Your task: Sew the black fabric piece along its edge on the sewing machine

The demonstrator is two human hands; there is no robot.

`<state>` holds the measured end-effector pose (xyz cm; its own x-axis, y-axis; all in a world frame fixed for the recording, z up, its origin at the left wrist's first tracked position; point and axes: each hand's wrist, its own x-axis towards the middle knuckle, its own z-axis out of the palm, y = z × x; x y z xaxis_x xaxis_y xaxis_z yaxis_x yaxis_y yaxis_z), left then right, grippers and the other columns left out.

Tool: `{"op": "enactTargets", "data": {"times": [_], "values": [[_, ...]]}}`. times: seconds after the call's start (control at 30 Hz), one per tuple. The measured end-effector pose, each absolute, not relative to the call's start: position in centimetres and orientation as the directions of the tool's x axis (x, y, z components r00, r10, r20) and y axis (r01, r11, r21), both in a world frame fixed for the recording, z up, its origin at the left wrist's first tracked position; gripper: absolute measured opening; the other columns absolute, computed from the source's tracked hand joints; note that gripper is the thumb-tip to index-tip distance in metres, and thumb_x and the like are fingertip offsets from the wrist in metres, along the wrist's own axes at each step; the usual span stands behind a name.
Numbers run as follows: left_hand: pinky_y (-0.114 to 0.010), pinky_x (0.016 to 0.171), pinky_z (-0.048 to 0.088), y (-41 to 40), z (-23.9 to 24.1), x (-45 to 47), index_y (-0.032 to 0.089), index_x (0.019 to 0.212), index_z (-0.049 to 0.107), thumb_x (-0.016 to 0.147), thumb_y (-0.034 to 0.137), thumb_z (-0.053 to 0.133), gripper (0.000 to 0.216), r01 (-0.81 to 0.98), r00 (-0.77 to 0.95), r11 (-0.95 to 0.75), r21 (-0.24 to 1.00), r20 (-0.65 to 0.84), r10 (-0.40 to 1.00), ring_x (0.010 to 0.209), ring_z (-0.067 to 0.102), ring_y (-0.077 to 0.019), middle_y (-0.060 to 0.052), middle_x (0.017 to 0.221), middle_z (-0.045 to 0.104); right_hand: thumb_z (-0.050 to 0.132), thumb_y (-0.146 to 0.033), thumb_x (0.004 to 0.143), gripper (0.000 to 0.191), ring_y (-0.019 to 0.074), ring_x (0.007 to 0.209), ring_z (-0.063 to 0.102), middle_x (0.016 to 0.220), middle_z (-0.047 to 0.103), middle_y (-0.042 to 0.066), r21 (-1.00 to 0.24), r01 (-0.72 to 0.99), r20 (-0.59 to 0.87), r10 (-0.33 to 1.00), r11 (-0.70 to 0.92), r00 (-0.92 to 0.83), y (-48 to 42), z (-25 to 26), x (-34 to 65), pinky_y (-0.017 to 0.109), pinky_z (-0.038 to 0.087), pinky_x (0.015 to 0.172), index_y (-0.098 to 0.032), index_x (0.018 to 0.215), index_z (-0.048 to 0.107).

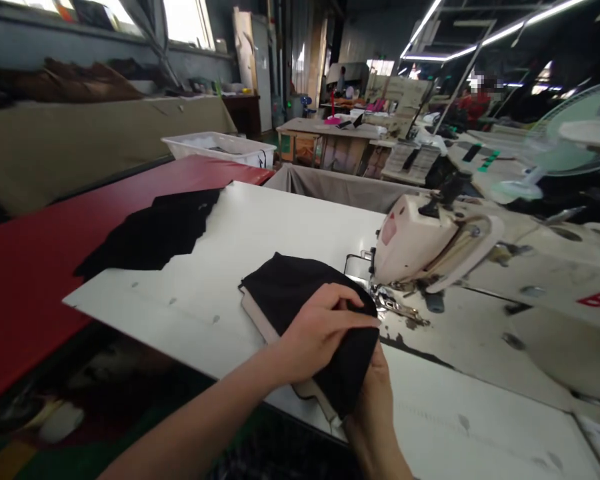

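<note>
A piece of black fabric [300, 283] with a pale layer along its lower edge lies partly on the white table beside the sewing machine [413, 243]. My left hand [325, 327] grips the fabric from above, its fingers bent near the curved right edge. From below and behind, my right hand [375, 387] holds the same piece, with most of its fingers hidden by the cloth. The curved edge is close to the presser foot [380, 297]; whether it lies under the foot cannot be made out.
Black fabric pieces [155, 230] lie spread across the table's left end and a red surface [40, 267]. Behind stands a white plastic bin [220, 147]. A fan [570, 133] is at the right. A person in red [475, 103] is in the background.
</note>
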<state>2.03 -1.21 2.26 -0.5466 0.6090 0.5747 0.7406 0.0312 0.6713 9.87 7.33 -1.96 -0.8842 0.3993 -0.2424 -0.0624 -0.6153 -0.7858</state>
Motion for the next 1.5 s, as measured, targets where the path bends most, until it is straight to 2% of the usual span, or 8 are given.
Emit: {"op": "enactTargets", "data": {"times": [0.07, 0.2, 0.57, 0.97, 1.2, 1.33, 1.43, 1.5], "values": [[-0.030, 0.079, 0.049, -0.8, 2.0, 2.5, 0.020, 0.106, 0.066, 0.093, 0.013, 0.043, 0.027, 0.762, -0.594, 0.105, 0.639, 0.626, 0.505, 0.088, 0.053, -0.0158, -0.007, 0.104, 0.056, 0.080, -0.036, 0.065, 0.064, 0.0190, 0.072, 0.065, 0.089, 0.069, 0.004, -0.777, -0.049, -0.263, 0.394, -0.628, -0.881, 7.6, -1.6, 9.9, 0.027, 0.056, 0.061, -0.023, 0.123, 0.055], [-0.024, 0.066, 0.047, -0.5, 1.6, 3.5, 0.014, 0.088, 0.061, 0.084, 0.015, 0.063, 0.004, 0.597, -0.794, 0.141, 0.789, 0.558, 0.239, 0.072, 0.051, -0.0123, -0.003, 0.084, 0.056, 0.081, -0.033, 0.065, 0.058, 0.0207, 0.077, 0.065, 0.091, 0.069, 0.005, -0.798, -0.034, -0.283, 0.425, -0.601, -0.860, 8.1, -1.3, 10.5, 0.029, 0.057, 0.066, -0.022, 0.117, 0.059], [-0.017, 0.084, 0.050, -1.5, 1.5, 3.2, 0.017, 0.092, 0.069, 0.085, 0.005, 0.059, 0.017, 0.633, -0.762, 0.129, 0.763, 0.586, 0.276, 0.089, 0.064, -0.0100, -0.001, 0.095, 0.069, 0.076, -0.028, 0.063, 0.025, 0.0155, 0.067, 0.059, 0.077, 0.069, 0.005, -0.950, -0.147, -0.053, 0.610, -0.274, -0.791, 7.6, -0.5, 9.1, 0.022, 0.052, 0.061, -0.014, 0.083, 0.072], [-0.019, 0.056, 0.046, -2.5, 3.3, 2.0, 0.011, 0.070, 0.066, 0.071, 0.002, 0.057, 0.013, 0.670, -0.689, 0.276, 0.689, 0.440, 0.575, 0.062, 0.058, -0.0106, -0.001, 0.069, 0.063, 0.064, -0.023, 0.064, 0.008, 0.0125, 0.059, 0.047, 0.055, 0.048, -0.003, -0.985, -0.122, 0.164, 0.460, 0.120, -0.872, 9.9, -0.6, 8.6, 0.021, 0.042, 0.058, -0.016, 0.063, 0.062], [-0.015, 0.056, 0.048, -2.9, 2.5, 2.6, 0.013, 0.068, 0.062, 0.072, 0.007, 0.054, 0.011, 0.544, -0.835, 0.212, 0.812, 0.499, 0.231, 0.062, 0.059, -0.0094, 0.000, 0.069, 0.063, 0.063, -0.028, 0.069, 0.017, 0.0102, 0.053, 0.041, 0.056, 0.048, -0.003, -0.980, -0.148, 0.065, 0.492, -0.132, -0.868, 9.3, -0.7, 8.7, 0.019, 0.034, 0.051, -0.016, 0.062, 0.054], [-0.017, 0.064, 0.051, -2.0, 3.0, 2.4, 0.015, 0.083, 0.056, 0.081, 0.011, 0.050, 0.008, 0.506, -0.847, 0.268, 0.820, 0.532, -0.026, 0.070, 0.062, -0.0102, -0.001, 0.079, 0.064, 0.060, -0.030, 0.078, 0.014, 0.0152, 0.079, 0.055, 0.086, 0.059, 0.004, -0.955, -0.295, 0.211, 0.653, -0.020, -0.727, 7.8, -0.1, 7.5, 0.025, 0.043, 0.069, -0.017, 0.077, 0.055], [-0.014, 0.046, 0.040, -1.4, 3.6, 2.3, 0.017, 0.086, 0.045, 0.087, 0.011, 0.039, 0.009, 0.497, -0.830, 0.334, 0.801, 0.551, -0.089, 0.053, 0.052, -0.0073, 0.003, 0.067, 0.054, 0.044, -0.032, 0.091, 0.015, 0.0121, 0.065, 0.049, 0.076, 0.051, 0.000, -0.937, -0.346, 0.281, 0.701, 0.051, -0.655, 6.8, 1.1, 6.4, 0.022, 0.039, 0.059, -0.019, 0.084, 0.047], [-0.016, 0.043, 0.034, -2.0, 3.6, 2.1, 0.018, 0.083, 0.045, 0.086, 0.011, 0.038, 0.010, 0.569, -0.737, 0.449, 0.689, 0.669, -0.093, 0.047, 0.045, -0.0067, 0.003, 0.065, 0.049, 0.039, -0.028, 0.093, 0.013, 0.0108, 0.056, 0.043, 0.069, 0.043, -0.003, -0.890, -0.339, 0.453, 0.676, 0.304, -0.582, 6.9, 1.4, 6.1, 0.021, 0.036, 0.053, -0.019, 0.088, 0.047]]}}
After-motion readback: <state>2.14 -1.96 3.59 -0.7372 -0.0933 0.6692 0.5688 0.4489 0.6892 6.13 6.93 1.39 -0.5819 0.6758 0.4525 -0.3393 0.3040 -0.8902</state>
